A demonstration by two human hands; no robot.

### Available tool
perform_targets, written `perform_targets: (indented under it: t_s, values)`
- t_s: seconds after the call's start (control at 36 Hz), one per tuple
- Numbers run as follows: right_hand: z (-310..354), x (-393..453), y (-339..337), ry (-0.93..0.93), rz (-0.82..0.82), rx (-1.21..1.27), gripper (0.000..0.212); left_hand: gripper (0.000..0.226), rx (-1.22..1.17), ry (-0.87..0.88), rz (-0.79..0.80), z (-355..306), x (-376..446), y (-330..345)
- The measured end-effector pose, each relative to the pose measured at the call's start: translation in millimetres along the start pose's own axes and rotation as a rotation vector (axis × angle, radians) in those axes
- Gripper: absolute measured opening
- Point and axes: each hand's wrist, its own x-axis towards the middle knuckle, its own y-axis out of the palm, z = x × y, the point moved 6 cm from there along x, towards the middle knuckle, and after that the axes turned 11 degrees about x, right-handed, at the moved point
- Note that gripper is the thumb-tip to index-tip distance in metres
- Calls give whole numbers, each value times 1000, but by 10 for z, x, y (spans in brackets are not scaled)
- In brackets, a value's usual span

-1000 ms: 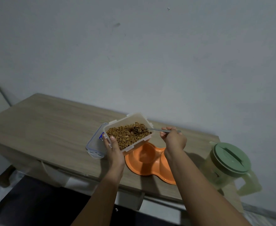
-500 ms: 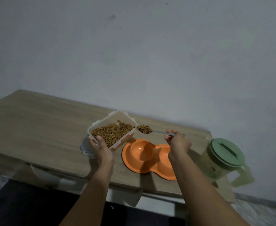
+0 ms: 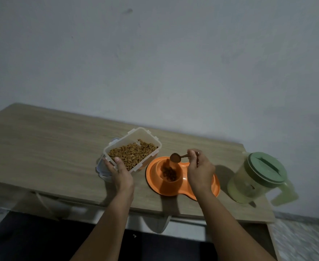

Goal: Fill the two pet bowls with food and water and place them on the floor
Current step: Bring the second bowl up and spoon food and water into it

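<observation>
Spoon (image 3: pixel 175 157) gone from level and loaded beside the tub half a second back to tipped over the left bowl now, kibble (image 3: pixel 168 173) dropped in. Tub (image 3: pixel 132 149) also sitting flatter than a second ago, when it leaned toward the bowls.

Right hand (image 3: pixel 200 171), just right of center frame, fingers pinched round the spoon handle, scoop end hanging over the left well of the orange double bowl (image 3: pixel 183 178). Left hand (image 3: pixel 121 175) gripping the near edge of the tub, thumb hooked over the rim, tub resting on its lid (image 3: pixel 102 171) at center-left on the bench (image 3: pixel 42 144). Bowl just beside the tub, toward the front edge of the bench.

Progress-wise: early days. Small heap of kibble in the left well, looks nowhere near full, so probably more scoops needed. Right well mostly hidden behind the right hand, no telling what's in it, though likely dry. Green-lidded jug (image 3: pixel 258 178) at lower right of the bench, lid on, untouched, well apart from either hand. Water pour and the move down to the floor both left to do.
</observation>
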Motion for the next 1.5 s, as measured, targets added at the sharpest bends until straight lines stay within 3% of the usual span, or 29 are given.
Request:
perform_targets:
  t_s: [0.11,0.19,0.39,0.56,0.78,1.06,1.5]
  values:
    - [252,52,-104,-20,-160,201,23,57,-51,21,21,17,22,-11]
    - [399,81,-79,-5,-193,354,22,57,-56,34,43,31,42,-11]
    - [526,-1,290,17,-7,340,23,59,-95,97,99,21,16,-29]
    - [405,-119,521,65,36,211,26,59,-59,150,114,-23,-2,-68]
    - [321,-192,632,262,33,179,31,59,-24,153,130,-18,-16,-80]
    - [128,-293,650,647,-81,537,22,59,-64,190,190,16,-53,-21]
    - [69,-145,469,594,-197,577,29,58,-21,168,149,65,48,25]
